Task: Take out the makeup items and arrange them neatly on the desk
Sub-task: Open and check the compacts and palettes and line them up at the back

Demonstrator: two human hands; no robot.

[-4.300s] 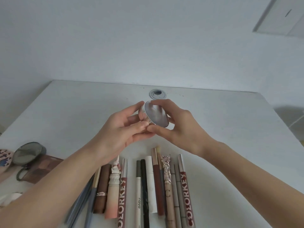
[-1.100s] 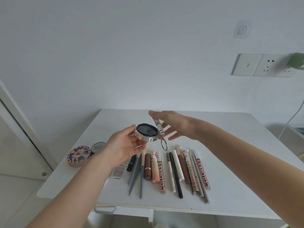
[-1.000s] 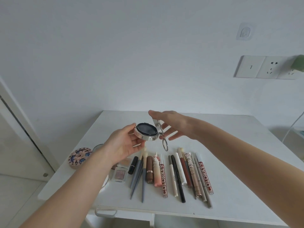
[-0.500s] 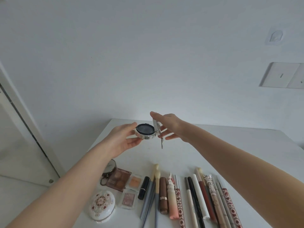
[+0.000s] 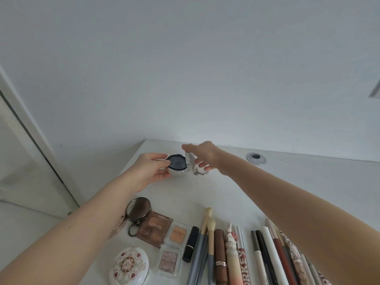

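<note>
A round silver compact (image 5: 177, 166) with a dark inside sits low over the far left part of the white desk (image 5: 267, 182). My left hand (image 5: 150, 169) grips its base from the left. Its hinged lid (image 5: 190, 163) stands upright, and my right hand (image 5: 202, 155) holds the lid from the right, fingers over its top edge. A row of pencils, brushes and lip tubes (image 5: 232, 256) lies along the near edge. A brown palette (image 5: 154, 229), two small eyeshadow pans (image 5: 177, 235), a round brown mirror (image 5: 138, 208) and a white ornate case (image 5: 129, 265) lie at the near left.
A cable grommet (image 5: 256, 159) sits in the desk near the wall. The desk's left edge drops to the floor beside a white door frame (image 5: 30, 128). My forearms cross over the near items.
The open compact has moved down and away from mid-air to just above the desk's far left part. Both hands still hold it. The view has tilted lower.
</note>
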